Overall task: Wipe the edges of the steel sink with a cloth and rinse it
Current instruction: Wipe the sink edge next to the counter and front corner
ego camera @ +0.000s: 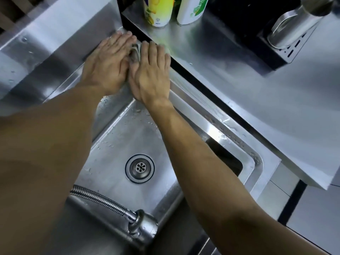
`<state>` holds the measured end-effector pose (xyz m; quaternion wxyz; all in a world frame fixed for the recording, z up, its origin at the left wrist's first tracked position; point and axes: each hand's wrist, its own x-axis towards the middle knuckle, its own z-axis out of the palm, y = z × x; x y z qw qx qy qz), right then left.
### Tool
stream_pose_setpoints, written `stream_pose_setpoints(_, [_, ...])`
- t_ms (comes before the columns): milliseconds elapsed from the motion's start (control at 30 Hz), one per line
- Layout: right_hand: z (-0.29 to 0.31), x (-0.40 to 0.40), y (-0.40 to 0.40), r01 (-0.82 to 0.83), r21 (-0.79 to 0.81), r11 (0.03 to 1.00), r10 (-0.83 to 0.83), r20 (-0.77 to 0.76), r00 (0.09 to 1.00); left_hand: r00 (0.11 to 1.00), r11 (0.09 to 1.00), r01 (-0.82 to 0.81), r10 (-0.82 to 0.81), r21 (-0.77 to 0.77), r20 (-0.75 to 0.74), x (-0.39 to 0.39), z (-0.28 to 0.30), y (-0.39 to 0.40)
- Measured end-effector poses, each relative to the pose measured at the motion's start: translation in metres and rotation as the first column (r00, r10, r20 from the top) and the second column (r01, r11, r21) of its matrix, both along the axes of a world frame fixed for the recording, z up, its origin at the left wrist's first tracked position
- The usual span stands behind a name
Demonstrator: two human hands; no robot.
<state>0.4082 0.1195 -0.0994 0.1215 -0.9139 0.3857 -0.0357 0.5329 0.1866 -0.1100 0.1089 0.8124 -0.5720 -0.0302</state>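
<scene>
Mid-wipe. Left hand (106, 61) and right hand (150, 74) lie flat, fingers straight and together, pressing a grey cloth (135, 54) onto the sink (237, 144) far corner edge. Near rim, right rim and rinse probably remain; droplets dot basin.

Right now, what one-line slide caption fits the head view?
Left hand and right hand press a cloth flat on the sink rim's far corner.

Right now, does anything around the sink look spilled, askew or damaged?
Nothing stands out. Both hands, left and right, press flat on a grey cloth at the sink's far corner. Water drops lie on its rim. The two bottles stand upright.
</scene>
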Motion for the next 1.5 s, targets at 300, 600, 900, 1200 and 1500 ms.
stream_pose_setpoints(300, [-0.006, -0.168, 0.001, 0.047, -0.119, 0.992, -0.049, -0.018, 0.999, 0.999, 0.997, -0.047, 0.046, 0.062, 0.024, -0.003, 0.005, -0.001])
stream_pose_setpoints(600, [-0.004, -0.025, -0.007, -0.12, -0.101, 0.988, 0.116, -0.045, 0.992, 1.0, 1.0, 0.009, -0.009, -0.021, 0.01, -0.004, 0.004, -0.001])
stream_pose_setpoints(900, [-0.002, -0.258, -0.002, 0.025, -0.135, 0.991, -0.04, -0.11, 0.993, 0.998, 0.994, -0.037, 0.032, 0.102, 0.053, -0.007, 0.006, -0.002])
stream_pose_setpoints(1200, [-0.003, -0.193, -0.016, -0.138, -0.133, 0.981, 0.135, -0.028, 0.99, 0.972, 0.998, -0.063, 0.058, -0.016, -0.226, -0.154, 0.021, -0.04])
stream_pose_setpoints(1500, [0.0, -0.342, 0.001, 0.138, -0.137, 0.981, -0.159, -0.158, 0.975, 0.988, 0.983, -0.145, 0.15, 0.114, -0.04, -0.19, -0.003, -0.032])
